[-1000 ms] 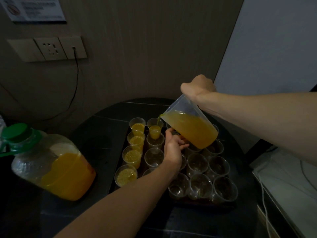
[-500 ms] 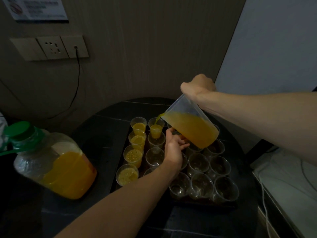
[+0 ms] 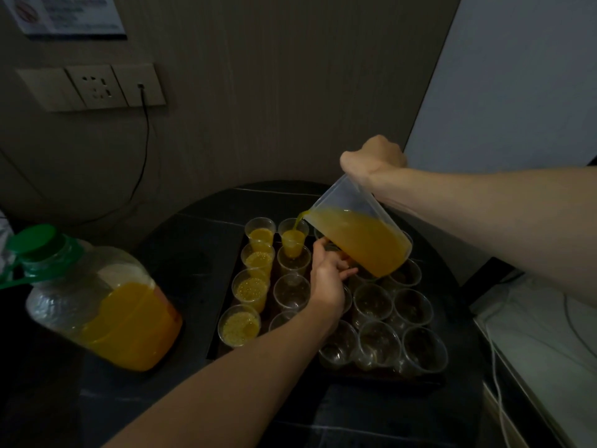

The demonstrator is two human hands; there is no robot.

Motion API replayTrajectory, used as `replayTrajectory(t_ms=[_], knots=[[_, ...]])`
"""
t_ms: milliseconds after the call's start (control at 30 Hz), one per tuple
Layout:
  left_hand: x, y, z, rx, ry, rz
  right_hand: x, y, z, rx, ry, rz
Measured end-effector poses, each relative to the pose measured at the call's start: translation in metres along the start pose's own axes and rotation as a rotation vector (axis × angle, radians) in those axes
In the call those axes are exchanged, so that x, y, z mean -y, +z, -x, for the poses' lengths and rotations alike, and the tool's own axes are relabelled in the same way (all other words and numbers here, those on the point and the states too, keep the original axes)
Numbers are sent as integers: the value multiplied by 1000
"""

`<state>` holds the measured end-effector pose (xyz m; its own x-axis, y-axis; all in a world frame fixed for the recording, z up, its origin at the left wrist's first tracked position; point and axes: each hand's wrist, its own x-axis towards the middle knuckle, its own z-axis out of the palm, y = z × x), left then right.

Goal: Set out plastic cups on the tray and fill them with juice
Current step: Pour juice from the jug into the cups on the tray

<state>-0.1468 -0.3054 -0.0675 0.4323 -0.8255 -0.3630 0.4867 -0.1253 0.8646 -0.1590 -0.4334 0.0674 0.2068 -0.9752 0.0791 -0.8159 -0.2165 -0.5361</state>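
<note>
A dark tray (image 3: 215, 342) on the black table holds several clear plastic cups in rows. The left column of cups (image 3: 247, 289) holds orange juice. My right hand (image 3: 374, 158) grips a clear plastic jug (image 3: 360, 236) of juice, tilted left, and a thin stream runs from its spout into the far cup of the second column (image 3: 293, 242). My left hand (image 3: 328, 279) reaches in under the jug, its fingers touching the jug's underside above the cups. Several cups on the right (image 3: 412, 307) are empty.
A big clear juice bottle (image 3: 103, 305) with a green cap stands on the table at the left, part full. A wall socket panel (image 3: 93, 87) with a black cable is behind. A pale surface with white cables (image 3: 536, 344) lies beyond the table's right edge.
The juice level in the far cup of the second column has risen. The jug stays tilted and both hands have barely moved.
</note>
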Motion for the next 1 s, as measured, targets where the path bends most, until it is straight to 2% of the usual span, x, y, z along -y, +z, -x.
replayTrajectory(t_ms=[600,1000], knots=[[-10,-3,19,-26,99,-19,-19,-18,15,18,30,-193],[-4,-1,60,-26,69,-14,-19,-34,40,75,31,-97]])
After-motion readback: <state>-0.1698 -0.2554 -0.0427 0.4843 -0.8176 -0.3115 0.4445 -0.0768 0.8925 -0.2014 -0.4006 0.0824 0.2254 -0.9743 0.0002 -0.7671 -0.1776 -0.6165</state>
